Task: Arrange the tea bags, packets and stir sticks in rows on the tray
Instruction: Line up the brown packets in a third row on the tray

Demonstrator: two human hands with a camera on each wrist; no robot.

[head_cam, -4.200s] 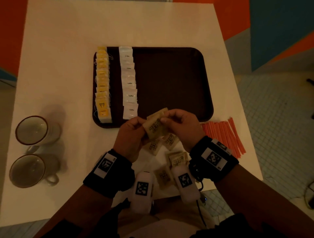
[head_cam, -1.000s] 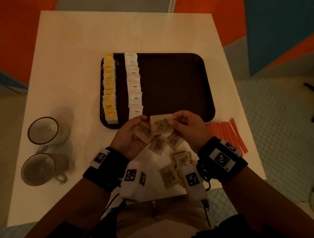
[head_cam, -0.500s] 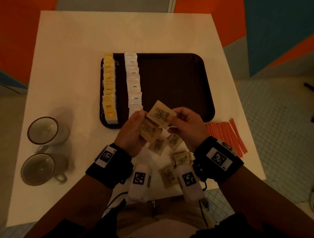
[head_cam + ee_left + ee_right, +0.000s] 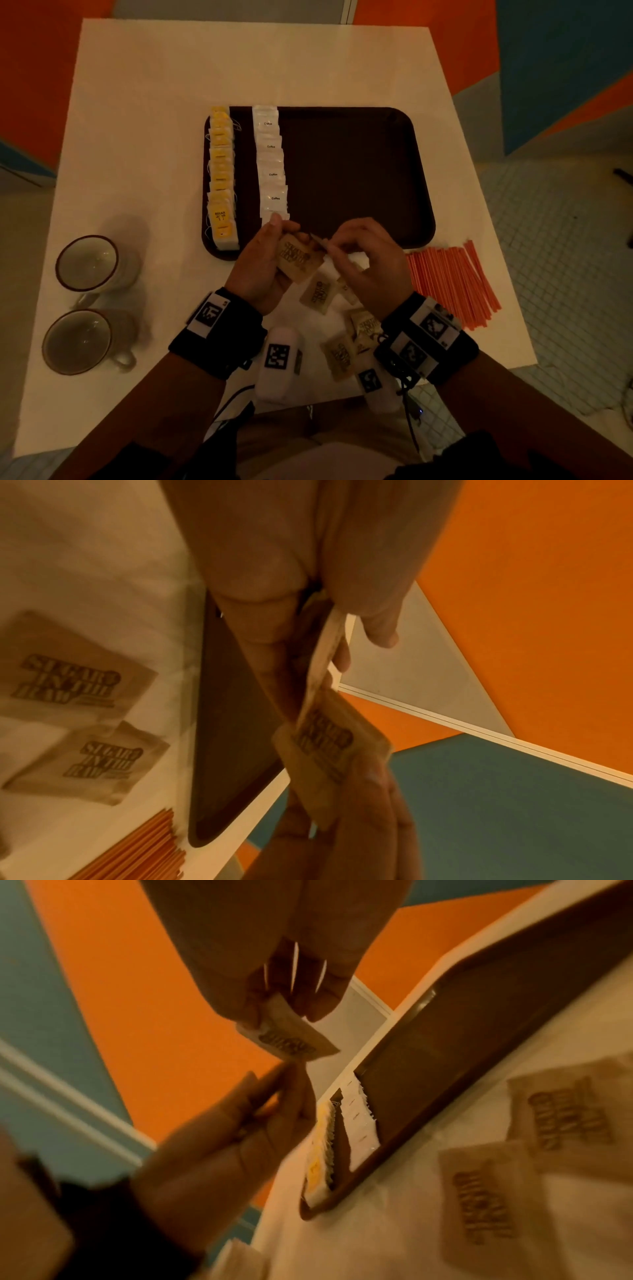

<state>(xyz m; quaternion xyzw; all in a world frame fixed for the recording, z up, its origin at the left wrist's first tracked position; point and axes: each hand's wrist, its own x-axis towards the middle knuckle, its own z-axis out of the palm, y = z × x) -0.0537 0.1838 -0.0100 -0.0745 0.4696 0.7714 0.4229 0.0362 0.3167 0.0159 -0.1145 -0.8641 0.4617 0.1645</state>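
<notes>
On the dark brown tray [image 4: 359,164], a row of yellow tea bags [image 4: 222,178] runs along the left side, with a row of white coffee packets [image 4: 271,164] beside it. Just in front of the tray, my left hand [image 4: 291,241] holds a small stack of brown sugar packets [image 4: 298,262]. My right hand [image 4: 334,247] pinches one more sugar packet [image 4: 291,1039], held edge-on against that stack. More sugar packets [image 4: 320,293] lie loose on the table below my hands. Orange stir sticks [image 4: 452,281] lie in a bundle on the table to the right.
Two mugs [image 4: 87,262] [image 4: 78,341] stand at the table's left edge. The white table [image 4: 239,68] ends just behind my wrists and right of the stir sticks. The tray's middle and right parts are bare.
The packet in my right hand was face-up above the left hand's stack half a second ago. It is now turned edge-on and lower, against the stack. Both hands sit slightly lower.
</notes>
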